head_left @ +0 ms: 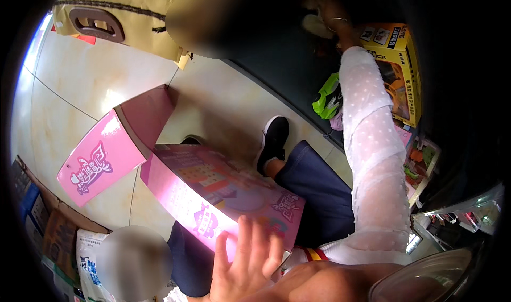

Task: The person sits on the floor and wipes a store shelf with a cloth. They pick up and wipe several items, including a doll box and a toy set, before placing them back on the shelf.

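Observation:
A pink cardboard box [223, 182] with printed pictures lies across my lap, its pink end flap [98, 161] swung out over the floor. My left hand [245, 262] rests against the near end of the box with its fingers stretched and apart. My right arm, in a sheer white dotted sleeve, reaches far forward. At its end my right hand [324, 6], with a bracelet at the wrist, is in deep shadow beside a pale object [318, 26]. Its fingers cannot be made out.
Right of my forearm stands a yellow box [396, 73] with a window. A bright green item [326, 97] lies left of it. A yellowish sack [138, 30] with a brown handle is at the far left. Packages [90, 259] line the lower left, on a tiled floor [69, 78].

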Motion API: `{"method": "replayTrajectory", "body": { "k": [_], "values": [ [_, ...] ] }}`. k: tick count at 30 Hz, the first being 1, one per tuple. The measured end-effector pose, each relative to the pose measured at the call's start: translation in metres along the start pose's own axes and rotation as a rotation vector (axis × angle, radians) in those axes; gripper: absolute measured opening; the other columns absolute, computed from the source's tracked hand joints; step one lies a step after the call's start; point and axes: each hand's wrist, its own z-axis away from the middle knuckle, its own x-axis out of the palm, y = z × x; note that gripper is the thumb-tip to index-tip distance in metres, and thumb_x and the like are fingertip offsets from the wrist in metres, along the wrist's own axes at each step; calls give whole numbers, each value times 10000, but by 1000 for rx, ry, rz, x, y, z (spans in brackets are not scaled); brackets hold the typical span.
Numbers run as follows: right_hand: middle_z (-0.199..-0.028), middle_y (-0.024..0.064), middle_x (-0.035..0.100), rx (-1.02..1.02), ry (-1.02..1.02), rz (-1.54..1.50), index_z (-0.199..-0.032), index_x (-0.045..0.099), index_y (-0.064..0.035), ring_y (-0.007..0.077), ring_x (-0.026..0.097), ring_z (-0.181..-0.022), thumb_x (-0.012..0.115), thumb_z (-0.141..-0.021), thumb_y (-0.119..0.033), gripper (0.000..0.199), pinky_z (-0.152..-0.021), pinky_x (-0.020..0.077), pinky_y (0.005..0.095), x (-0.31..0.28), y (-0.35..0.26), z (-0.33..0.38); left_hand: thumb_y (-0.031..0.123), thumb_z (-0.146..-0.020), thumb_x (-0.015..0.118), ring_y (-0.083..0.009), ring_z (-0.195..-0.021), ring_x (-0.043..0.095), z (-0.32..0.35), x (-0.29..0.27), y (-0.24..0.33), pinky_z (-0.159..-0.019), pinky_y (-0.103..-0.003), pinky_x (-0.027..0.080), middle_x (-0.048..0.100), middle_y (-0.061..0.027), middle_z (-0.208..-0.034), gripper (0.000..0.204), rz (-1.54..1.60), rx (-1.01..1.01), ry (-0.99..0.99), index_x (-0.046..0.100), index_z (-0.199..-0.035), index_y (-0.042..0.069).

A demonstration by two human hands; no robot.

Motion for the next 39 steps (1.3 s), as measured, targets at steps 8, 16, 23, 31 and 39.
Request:
{"method": "replayTrajectory", "body": {
  "k": [8,16,23,31,39],
  "values": [
    [-1031,177,583,179,-38,70,-1073,609,-106,358,546,-977,649,-771,-245,334,-808,460,459,-9,-64,100,295,-863,510,-360,-1311,441,-1,-17,-4,-1022,-502,368,499,-235,-1325,447,-49,61,-51,461,-1247,72],
    [-1149,123,541,25,-717,-1252,-1271,477,-51,240,520,-1107,527,-861,-49,414,-936,444,345,-123,-182,192,216,-895,491,-329,-1283,488,8,-5,-3,-983,-464,405,539,-188,-1305,390,-203,208,0,435,-1264,102],
    [-1215,107,573,459,-286,-1181,-1367,434,-15,199,530,-1143,567,-918,-123,480,-1008,403,322,-168,-77,168,198,-889,487,-322,-1331,436,7,-8,-5,-1002,-478,380,498,-174,-1351,426,-181,205,-61,399,-1297,117],
    [-1462,200,344,391,-144,-203,-1396,441,-145,431,344,-1322,567,-915,-389,555,-1044,360,488,-30,-42,61,398,-908,415,-437,-1366,340,2,32,5,-1075,-649,235,416,-259,-1414,589,-255,159,27,365,-1373,41],
    [-1053,155,668,299,163,110,-1164,651,-168,294,666,-905,512,-935,-289,294,-848,522,439,100,-2,-20,425,-900,418,-424,-1415,238,-1,23,-8,-1083,-671,190,316,-233,-1488,638,-225,165,-49,321,-1410,55]
  ]
}}
